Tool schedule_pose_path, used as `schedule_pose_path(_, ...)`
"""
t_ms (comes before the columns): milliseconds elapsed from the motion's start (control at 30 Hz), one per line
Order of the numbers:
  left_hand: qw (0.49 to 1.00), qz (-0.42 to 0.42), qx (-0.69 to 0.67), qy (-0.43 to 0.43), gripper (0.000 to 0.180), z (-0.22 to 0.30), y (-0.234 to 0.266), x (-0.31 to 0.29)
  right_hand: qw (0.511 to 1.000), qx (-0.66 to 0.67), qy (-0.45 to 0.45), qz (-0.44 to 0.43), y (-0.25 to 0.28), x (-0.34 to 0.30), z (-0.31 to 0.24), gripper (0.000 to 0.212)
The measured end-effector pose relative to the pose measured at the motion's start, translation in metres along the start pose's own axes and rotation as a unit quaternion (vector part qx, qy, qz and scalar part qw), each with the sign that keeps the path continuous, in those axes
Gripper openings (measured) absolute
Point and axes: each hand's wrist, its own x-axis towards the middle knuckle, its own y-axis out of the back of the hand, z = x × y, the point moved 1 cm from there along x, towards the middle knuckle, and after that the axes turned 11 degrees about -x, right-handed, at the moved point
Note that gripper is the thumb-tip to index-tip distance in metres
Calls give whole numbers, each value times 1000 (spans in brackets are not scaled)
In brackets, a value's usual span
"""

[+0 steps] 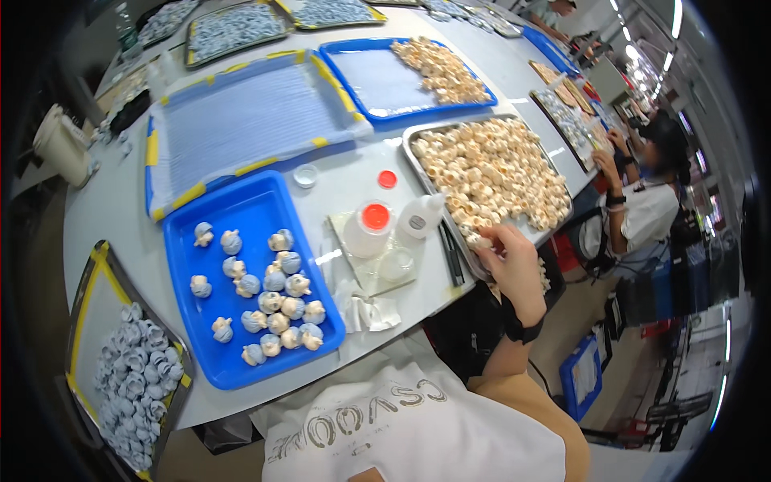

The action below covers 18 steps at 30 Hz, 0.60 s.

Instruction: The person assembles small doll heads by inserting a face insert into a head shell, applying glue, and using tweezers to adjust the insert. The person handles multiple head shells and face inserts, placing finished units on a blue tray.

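The right hand (516, 269) reaches over the near left edge of a metal tray (422, 174), its thumb and fingers drawn together on a small cream piece (479, 241). The grasp looks like a light fingertip pinch, which would suit so small and rounded a thing; whether the piece has cleared the heap of cream shells (490, 169) cannot be told. The left hand is out of view, so its state cannot be told either.

In the head view, the metal tray stands at the right of the table (316, 221), probably so that the right hand reaches its near end without stretching. To its left lie a black pen-like tool (451, 255), a white squeeze bottle (420, 218) and a tub with a red top (375, 215). The tub rests on a pale pad, perhaps there to catch drips, and a crumpled tissue (371, 313) lies just nearer.

Farther left, a blue tray (249, 201) carries blue-and-cream pieces (294, 308). Most sit close together toward its near right part, while a few stand apart at the left. At the near left, a yellow-taped tray holds blue-grey shells (136, 361), heaped loosely. Beyond the blue tray is a broad paper-lined tray (241, 120), its lining likely meant to cushion. A far blue tray (353, 72) has more cream shells gathered toward its right side.
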Motion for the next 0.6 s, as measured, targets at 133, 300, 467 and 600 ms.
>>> schedule_pose_path(133,914,-314,-118,226,38,-54,-70,17,997,12,-24,69,19,4,-16,20)
schedule_pose_path(300,829,-426,-108,344,29,-96,-126,42,772,507,375,-81,27,-10,-114,26)
schedule_pose_path(467,810,-365,-173,424,22,-109,-147,29,756,426,497,8,2,-36,-191,32)
schedule_pose_path(600,817,-333,-243,403,31,-118,-153,16,759,457,464,11,-3,-37,-191,26)
